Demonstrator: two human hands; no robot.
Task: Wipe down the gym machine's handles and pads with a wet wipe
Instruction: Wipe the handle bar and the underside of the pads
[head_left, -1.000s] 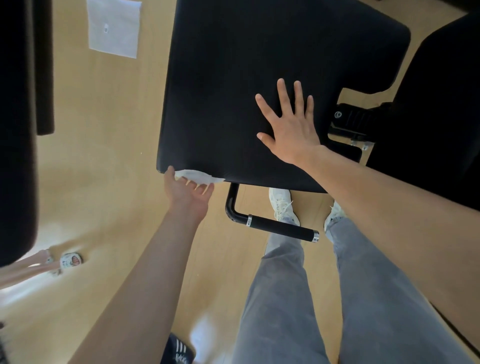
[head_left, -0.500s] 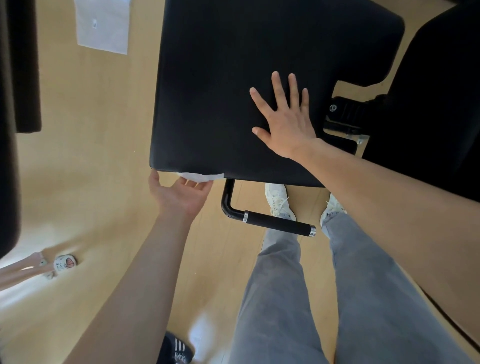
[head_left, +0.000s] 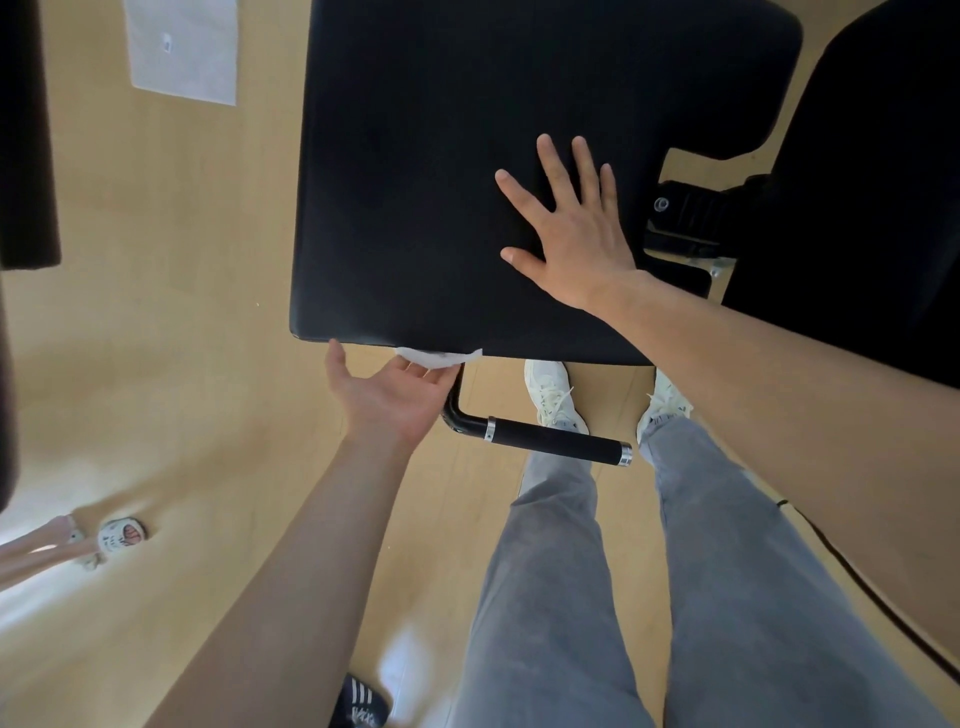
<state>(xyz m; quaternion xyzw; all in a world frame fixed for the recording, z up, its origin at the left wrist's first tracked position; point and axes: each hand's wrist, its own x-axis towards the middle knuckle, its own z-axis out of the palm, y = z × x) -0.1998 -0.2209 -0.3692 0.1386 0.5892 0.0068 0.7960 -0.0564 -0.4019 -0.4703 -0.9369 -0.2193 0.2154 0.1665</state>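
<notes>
Left hand (head_left: 387, 400) palm up, fingers extended, pressing wet wipe (head_left: 439, 357) against near edge of black pad (head_left: 441, 182), right hand (head_left: 571, 234) spread flat on top, handle (head_left: 556, 444) just beside left wrist

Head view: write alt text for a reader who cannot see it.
The left hand presses a white wet wipe up against the near edge of a black pad, while the right hand lies flat on top, fingers spread. A black handle juts out below the pad, above a wooden floor.
</notes>
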